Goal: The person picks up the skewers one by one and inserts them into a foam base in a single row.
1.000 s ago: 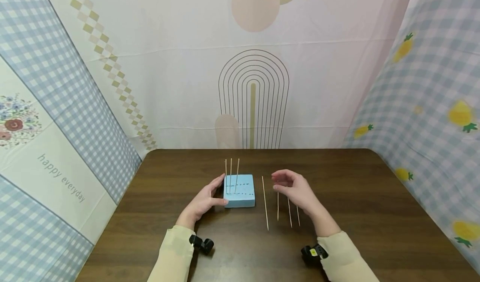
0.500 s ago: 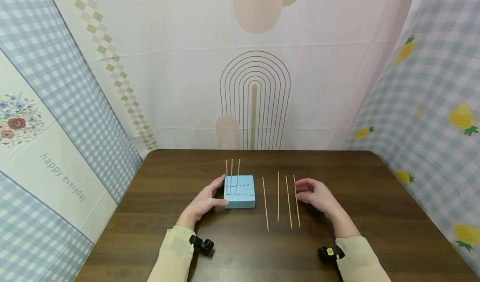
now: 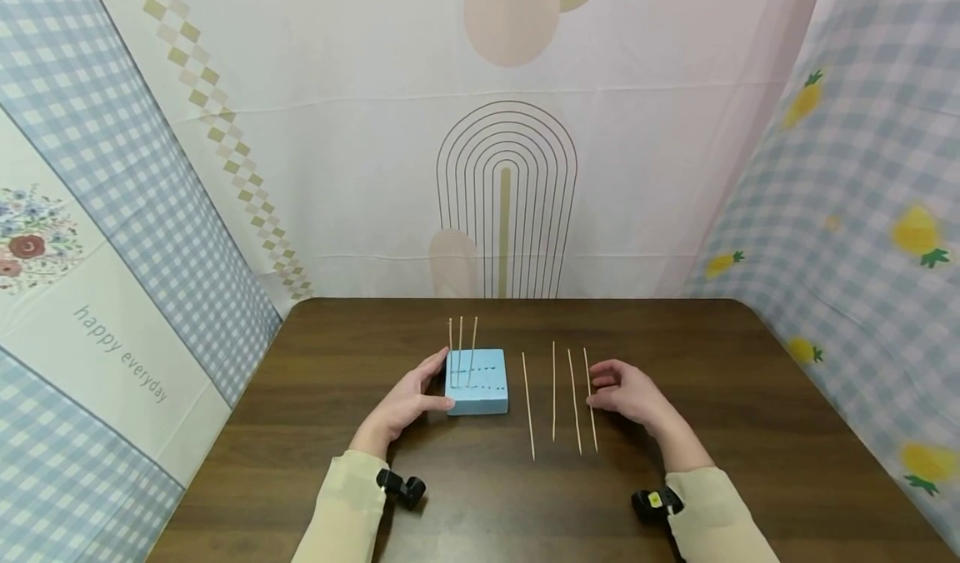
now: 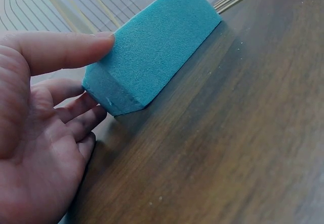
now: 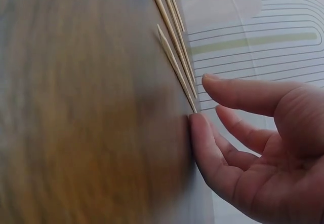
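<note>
My left hand (image 3: 403,401) holds a light blue foam block (image 3: 491,378) at its left side. The thumb rests on the near edge, the other fingers along the left side. Three thin wooden skewers (image 3: 474,345) stand upright in the block's left part, among rows of small dark marks. Right of the block, several more skewers (image 3: 527,405) lie side by side on the table. At the rightmost skewer (image 3: 594,431) is my right hand (image 3: 633,395), its thumb and fingers apart. In the right wrist view a fingertip sits by that pointed skewer (image 5: 172,59); contact is unclear.
The dark brown wooden table (image 3: 360,330) has a white printed cloth (image 3: 375,171) hanging behind it. Checked cloths hang at both sides. A small black camera is strapped to each wrist.
My right hand has moved right, from above the lying skewers to beside the rightmost one, uncovering their upper ends. The left hand and the block have stayed in place.
</note>
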Action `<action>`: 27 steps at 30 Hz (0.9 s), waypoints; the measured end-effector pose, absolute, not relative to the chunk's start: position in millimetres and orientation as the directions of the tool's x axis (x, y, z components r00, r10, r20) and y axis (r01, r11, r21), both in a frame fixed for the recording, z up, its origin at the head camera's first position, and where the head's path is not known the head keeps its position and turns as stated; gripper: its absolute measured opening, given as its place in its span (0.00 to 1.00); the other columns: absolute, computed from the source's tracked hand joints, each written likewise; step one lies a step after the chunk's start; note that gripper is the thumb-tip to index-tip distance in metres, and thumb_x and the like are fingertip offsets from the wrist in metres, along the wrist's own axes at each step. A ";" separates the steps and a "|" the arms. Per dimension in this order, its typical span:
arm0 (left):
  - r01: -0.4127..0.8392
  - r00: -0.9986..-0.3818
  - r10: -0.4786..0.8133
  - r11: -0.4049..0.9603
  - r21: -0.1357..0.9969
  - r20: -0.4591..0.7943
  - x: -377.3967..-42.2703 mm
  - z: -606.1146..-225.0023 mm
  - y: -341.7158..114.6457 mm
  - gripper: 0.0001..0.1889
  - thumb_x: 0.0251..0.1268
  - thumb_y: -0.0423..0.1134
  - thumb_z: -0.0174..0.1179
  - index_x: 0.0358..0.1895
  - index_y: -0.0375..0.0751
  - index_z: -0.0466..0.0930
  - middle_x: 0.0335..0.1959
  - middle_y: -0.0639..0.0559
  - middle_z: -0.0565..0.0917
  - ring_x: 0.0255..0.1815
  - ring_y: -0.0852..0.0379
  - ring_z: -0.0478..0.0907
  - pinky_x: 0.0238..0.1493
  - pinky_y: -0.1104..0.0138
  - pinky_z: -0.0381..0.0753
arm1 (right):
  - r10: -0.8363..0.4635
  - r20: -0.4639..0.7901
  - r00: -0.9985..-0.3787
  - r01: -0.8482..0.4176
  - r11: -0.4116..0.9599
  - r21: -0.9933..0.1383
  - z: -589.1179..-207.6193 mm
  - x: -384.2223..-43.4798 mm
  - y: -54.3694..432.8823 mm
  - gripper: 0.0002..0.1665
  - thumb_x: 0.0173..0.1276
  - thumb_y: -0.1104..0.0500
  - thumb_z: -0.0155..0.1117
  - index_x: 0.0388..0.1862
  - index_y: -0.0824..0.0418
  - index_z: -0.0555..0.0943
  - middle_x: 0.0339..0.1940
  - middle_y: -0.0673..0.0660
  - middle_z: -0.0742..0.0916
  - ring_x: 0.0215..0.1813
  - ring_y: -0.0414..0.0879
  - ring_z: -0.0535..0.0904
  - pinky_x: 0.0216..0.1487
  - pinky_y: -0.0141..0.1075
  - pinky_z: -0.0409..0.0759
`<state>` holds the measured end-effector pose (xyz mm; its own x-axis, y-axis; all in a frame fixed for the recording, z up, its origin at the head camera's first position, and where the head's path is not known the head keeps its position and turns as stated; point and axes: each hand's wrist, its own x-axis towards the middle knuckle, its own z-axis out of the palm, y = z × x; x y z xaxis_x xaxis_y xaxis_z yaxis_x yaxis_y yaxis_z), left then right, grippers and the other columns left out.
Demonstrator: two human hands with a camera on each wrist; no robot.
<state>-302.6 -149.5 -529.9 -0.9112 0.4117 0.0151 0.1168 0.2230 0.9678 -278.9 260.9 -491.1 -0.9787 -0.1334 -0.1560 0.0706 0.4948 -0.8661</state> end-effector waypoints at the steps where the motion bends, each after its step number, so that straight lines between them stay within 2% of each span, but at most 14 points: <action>1: 0.116 -0.912 0.411 0.224 0.968 0.014 -302.5 -530.2 -149.3 0.52 0.61 0.32 0.74 0.87 0.41 0.55 0.88 0.43 0.54 0.88 0.43 0.44 0.84 0.44 0.45 | -0.130 -0.156 -0.979 0.069 0.508 -0.858 -491.2 -278.7 260.2 0.35 0.65 0.66 0.78 0.68 0.74 0.75 0.58 0.71 0.85 0.57 0.59 0.83 0.50 0.45 0.86; 17: 0.125 -0.909 0.417 0.238 0.963 0.015 -305.1 -530.1 -151.1 0.52 0.62 0.34 0.74 0.87 0.41 0.54 0.88 0.43 0.53 0.88 0.42 0.44 0.83 0.43 0.45 | -0.092 -0.168 -0.982 0.085 0.578 -0.812 -489.5 -278.6 251.5 0.39 0.62 0.66 0.82 0.69 0.71 0.75 0.57 0.68 0.84 0.58 0.62 0.83 0.53 0.50 0.84; 27: 0.120 -0.904 0.427 0.230 0.966 0.011 -305.0 -530.1 -150.6 0.52 0.62 0.33 0.74 0.87 0.40 0.53 0.88 0.42 0.52 0.88 0.42 0.44 0.84 0.43 0.45 | -0.042 -0.159 -0.986 0.097 0.630 -0.771 -488.4 -277.9 242.7 0.42 0.58 0.68 0.84 0.69 0.70 0.75 0.56 0.67 0.84 0.56 0.60 0.83 0.56 0.53 0.83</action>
